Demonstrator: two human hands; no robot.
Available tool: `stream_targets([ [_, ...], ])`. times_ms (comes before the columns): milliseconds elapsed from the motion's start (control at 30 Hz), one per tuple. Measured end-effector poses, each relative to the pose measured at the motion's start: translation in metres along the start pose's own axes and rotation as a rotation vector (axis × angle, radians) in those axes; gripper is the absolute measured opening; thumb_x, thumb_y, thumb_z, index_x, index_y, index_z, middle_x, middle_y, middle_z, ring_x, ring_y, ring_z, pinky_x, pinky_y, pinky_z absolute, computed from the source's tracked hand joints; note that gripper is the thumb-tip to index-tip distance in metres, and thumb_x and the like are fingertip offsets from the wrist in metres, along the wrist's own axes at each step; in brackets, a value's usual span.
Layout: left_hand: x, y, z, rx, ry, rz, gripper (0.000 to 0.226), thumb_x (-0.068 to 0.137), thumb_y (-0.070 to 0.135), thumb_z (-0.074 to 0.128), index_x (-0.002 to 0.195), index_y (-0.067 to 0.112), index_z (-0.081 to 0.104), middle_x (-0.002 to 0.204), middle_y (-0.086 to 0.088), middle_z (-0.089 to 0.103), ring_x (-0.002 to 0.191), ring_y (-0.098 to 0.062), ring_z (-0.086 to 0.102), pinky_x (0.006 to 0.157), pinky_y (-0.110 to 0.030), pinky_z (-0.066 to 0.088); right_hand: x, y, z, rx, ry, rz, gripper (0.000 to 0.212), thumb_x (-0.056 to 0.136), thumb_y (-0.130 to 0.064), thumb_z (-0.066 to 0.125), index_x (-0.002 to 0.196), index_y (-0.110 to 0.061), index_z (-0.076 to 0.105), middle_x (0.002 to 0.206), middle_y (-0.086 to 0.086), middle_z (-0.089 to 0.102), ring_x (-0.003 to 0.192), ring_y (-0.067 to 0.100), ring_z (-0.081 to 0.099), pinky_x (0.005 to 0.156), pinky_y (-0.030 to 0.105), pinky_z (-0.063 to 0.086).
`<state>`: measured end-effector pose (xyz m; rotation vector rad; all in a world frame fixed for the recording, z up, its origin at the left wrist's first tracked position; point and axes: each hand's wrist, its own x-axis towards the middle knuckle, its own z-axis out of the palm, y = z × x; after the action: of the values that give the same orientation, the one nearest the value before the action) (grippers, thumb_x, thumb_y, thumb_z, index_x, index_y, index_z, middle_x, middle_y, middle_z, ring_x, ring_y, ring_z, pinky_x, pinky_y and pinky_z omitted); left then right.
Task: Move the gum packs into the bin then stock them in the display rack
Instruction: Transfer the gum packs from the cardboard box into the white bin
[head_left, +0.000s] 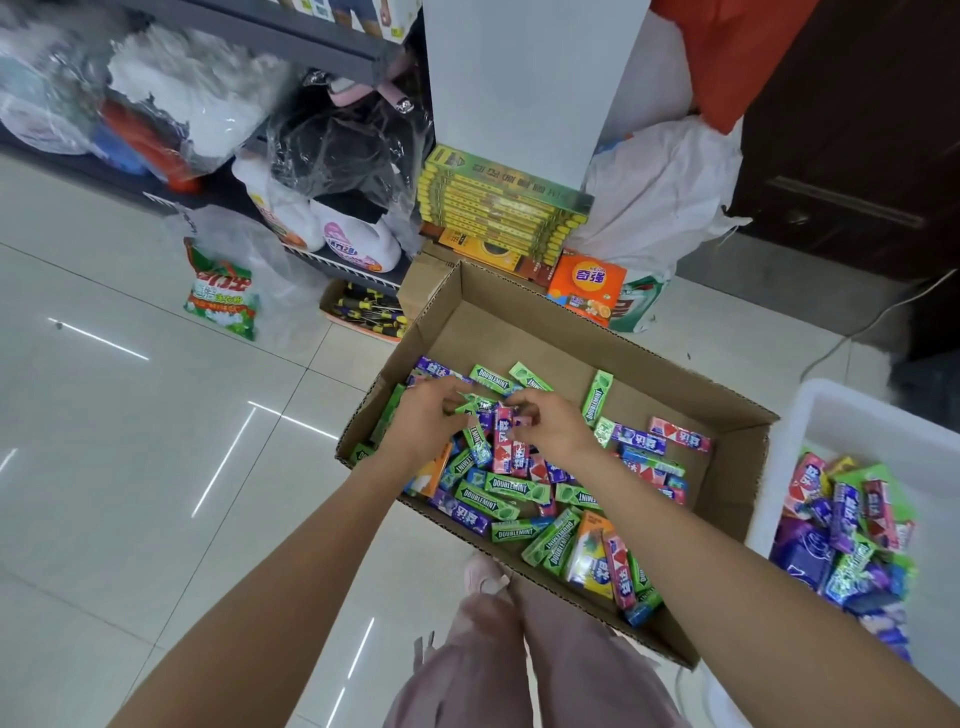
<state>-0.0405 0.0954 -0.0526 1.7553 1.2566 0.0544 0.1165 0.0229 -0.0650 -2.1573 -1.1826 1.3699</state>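
Now both hands reach into the cardboard box (737, 415) of gum packs (511, 486).

The left hand (423, 423) curls its fingers onto green packs at the far left of the pile; the right hand (553, 421) pinches a pink pack (503, 436) standing among the others. At the right, a white bin (831, 410) already holds more gum packs, beside the box.

Both bare arms extend forward and converge. The left hand (423, 423) lies palm down with fingers curled; the right hand (550, 421) mirrors it, fingertips bent and nearly meeting the left's.
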Motion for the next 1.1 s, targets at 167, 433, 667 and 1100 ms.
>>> stream_targets([
  [167,0.0,0.008,0.01,0.032,-0.065,-0.018,0.036,0.082,0.009,0.069,0.118,0.006,0.064,0.115,-0.011,0.065,0.103,-0.02,0.061,0.087,-0.023,0.046,0.001,0.002,0.001,0.012,0.016,-0.018,0.026,0.08,-0.007,0.071,0.105,-0.01,0.064,0.092,0.001,0.057,0.088,0.017,0.055,0.075,0.026,0.043],
  [433,-0.012,0.015,0.015,0.02,-0.047,0.009,0.021,0.085,0.022,0.067,0.104,0.014,0.069,0.101,-0.008,0.069,0.093,-0.019,0.063,0.079,-0.027,0.048,-0.012,0.007,-0.004,0.179,0.037,-0.078,0.014,0.078,-0.003,0.071,0.085,-0.01,0.062,0.073,-0.001,0.056,0.069,0.013,0.053,0.066,0.026,0.045],
  [667,-0.024,0.067,0.025,-0.007,-0.036,0.143,0.018,0.083,0.024,0.07,0.098,0.016,0.068,0.076,0.002,0.058,0.069,-0.011,0.056,0.062,-0.015,0.043,-0.056,0.02,-0.048,0.327,0.183,-0.159,0.013,0.079,-0.001,0.07,0.085,-0.01,0.062,0.078,0.001,0.059,0.066,0.006,0.052,0.059,0.009,0.041],
  [1100,-0.06,0.211,0.186,-0.028,-0.06,0.311,0.017,0.085,0.008,0.064,0.101,0.011,0.069,0.076,-0.002,0.064,0.056,0.004,0.051,0.055,-0.005,0.035,-0.159,0.158,-0.164,0.377,0.508,-0.13,0.019,0.081,0.003,0.063,0.087,-0.014,0.067,0.081,-0.006,0.064,0.069,0.007,0.057,0.067,0.019,0.045],
])
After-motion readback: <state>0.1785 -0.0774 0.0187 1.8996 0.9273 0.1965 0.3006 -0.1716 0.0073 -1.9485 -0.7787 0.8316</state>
